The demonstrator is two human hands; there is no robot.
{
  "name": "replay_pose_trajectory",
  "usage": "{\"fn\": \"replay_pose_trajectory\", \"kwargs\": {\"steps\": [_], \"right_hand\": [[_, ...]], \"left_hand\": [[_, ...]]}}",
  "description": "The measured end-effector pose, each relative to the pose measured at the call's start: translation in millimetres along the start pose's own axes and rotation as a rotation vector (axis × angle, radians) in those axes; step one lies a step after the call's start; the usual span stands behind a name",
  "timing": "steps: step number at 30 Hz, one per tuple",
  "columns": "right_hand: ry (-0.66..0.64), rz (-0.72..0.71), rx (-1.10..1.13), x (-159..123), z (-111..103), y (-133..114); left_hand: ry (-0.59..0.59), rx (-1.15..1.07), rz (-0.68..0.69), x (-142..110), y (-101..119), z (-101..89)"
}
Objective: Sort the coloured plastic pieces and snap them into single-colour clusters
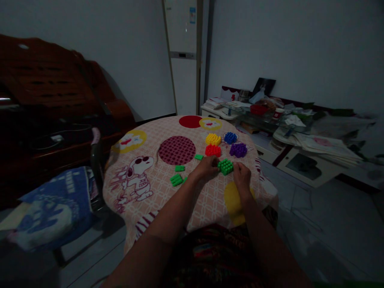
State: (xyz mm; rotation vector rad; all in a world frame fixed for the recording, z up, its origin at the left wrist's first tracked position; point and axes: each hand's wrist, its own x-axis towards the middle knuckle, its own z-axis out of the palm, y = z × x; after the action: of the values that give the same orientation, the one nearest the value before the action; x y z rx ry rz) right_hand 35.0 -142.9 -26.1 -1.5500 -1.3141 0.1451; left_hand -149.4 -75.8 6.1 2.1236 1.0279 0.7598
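Observation:
A green studded block cluster (225, 166) rests on the round table's patterned cloth (156, 192), held between both hands. My left hand (206, 167) grips its left side with curled fingers. My right hand (241, 175) is closed against its right side. Just beyond lie a red cluster (213, 150), a yellow one (213, 139), a blue one (230, 137) and a purple one (238, 150). Loose green pieces (177, 179) lie to the left of my left hand, with one more (198, 157) near the red cluster.
A chair with a blue cushion (57, 208) stands left of the table, before a dark wooden sofa (54, 104). A low cluttered cabinet (270, 116) runs along the right wall. A tall white air conditioner (183, 56) stands behind the table.

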Motion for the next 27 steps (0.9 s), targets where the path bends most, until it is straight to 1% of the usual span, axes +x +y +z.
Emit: {"fn": "replay_pose_trajectory", "kwargs": {"steps": [2,4,7,9,10,12,16,19,21,23,25,27], "right_hand": [[0.001,0.006,0.019,-0.1,0.1,0.7],[0.001,0.004,0.033,-0.1,0.3,1.2],[-0.003,-0.003,0.031,0.2,0.9,2.2],[-0.002,-0.001,0.024,0.4,1.5,3.0],[0.0,0.001,0.021,0.6,1.7,3.4],[0.002,-0.002,0.019,0.8,1.8,3.9],[0.001,-0.021,0.024,0.8,1.3,3.7],[0.007,-0.019,0.023,0.8,1.3,2.9],[0.012,-0.01,0.028,0.7,1.5,1.9],[0.02,-0.005,0.029,0.5,1.5,0.7],[0.02,-0.01,0.028,0.1,0.9,-0.6],[0.012,-0.018,0.034,-0.5,-0.1,-2.0]], "left_hand": [[0.029,0.019,0.003,-0.2,-1.0,-9.0],[0.106,0.073,-0.016,-1.4,-4.9,-24.5],[0.24,0.21,-0.137,-5.1,-15.6,-50.9],[0.274,0.302,-0.218,-7.3,-22.8,-62.3],[0.273,0.344,-0.238,-7.8,-25.6,-64.6],[0.236,0.411,-0.247,-7.4,-28.6,-62.8],[0.174,0.472,-0.272,-4.5,-27.7,-49.4],[0.209,0.451,-0.284,-5.0,-24.9,-47.1],[0.239,0.388,-0.256,-6.5,-21.1,-50.3],[0.235,0.304,-0.172,-7.9,-14.3,-54.0],[0.181,0.22,-0.046,-8.9,-4.5,-55.3],[0.101,0.149,0.069,-9.9,6.5,-52.4]]}}
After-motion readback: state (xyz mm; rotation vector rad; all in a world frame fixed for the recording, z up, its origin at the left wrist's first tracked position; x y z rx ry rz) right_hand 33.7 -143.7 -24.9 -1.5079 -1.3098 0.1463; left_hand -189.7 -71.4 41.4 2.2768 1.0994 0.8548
